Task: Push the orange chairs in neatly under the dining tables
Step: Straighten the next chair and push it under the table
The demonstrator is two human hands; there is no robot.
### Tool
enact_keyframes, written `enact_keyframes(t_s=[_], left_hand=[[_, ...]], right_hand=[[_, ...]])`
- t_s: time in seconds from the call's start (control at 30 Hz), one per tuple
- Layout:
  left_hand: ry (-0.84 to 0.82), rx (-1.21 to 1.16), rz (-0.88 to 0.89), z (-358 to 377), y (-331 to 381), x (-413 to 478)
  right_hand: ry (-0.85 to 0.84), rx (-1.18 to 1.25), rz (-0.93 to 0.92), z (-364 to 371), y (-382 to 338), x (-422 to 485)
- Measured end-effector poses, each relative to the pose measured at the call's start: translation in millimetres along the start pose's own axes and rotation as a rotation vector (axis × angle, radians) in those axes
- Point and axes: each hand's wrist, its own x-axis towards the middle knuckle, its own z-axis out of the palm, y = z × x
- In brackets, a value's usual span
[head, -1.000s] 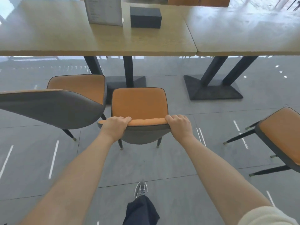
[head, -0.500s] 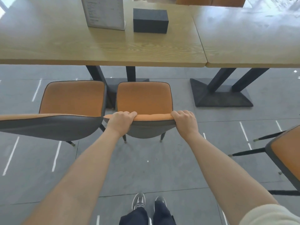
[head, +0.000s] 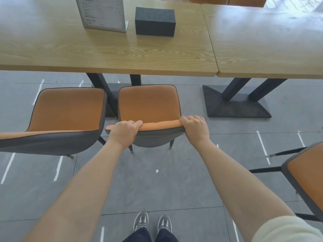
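An orange chair (head: 148,103) with a grey back stands in front of me, its seat front close to the edge of the left wooden dining table (head: 104,49). My left hand (head: 125,132) grips the left end of its backrest top. My right hand (head: 195,127) grips the right end. A second orange chair (head: 68,109) stands right beside it on the left. A third orange chair (head: 307,175) sits at the right edge, turned away and apart from the right dining table (head: 269,41).
A standing menu card (head: 103,13) and a dark box (head: 154,20) sit on the left table. Black table bases (head: 234,105) stand on the grey tiled floor. My two shoes (head: 152,222) are at the bottom.
The held chair has slid forward toward the table, and I have stepped up behind it with both feet together. Both hands keep their grip on the backrest.
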Motion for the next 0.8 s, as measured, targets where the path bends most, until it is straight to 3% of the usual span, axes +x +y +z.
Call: enact_keyframes(t_s=[0.53, 0.8], left_hand=[[-0.049, 0.026, -0.022, -4.8, -17.2, -17.7], [-0.155, 0.079, -0.105, -13.9, -8.2, -23.5]], right_hand=[[-0.119, -0.016, 0.025, -2.7, -24.7, -15.1], [-0.275, 0.042, 0.202, -16.9, -37.8, -29.7]])
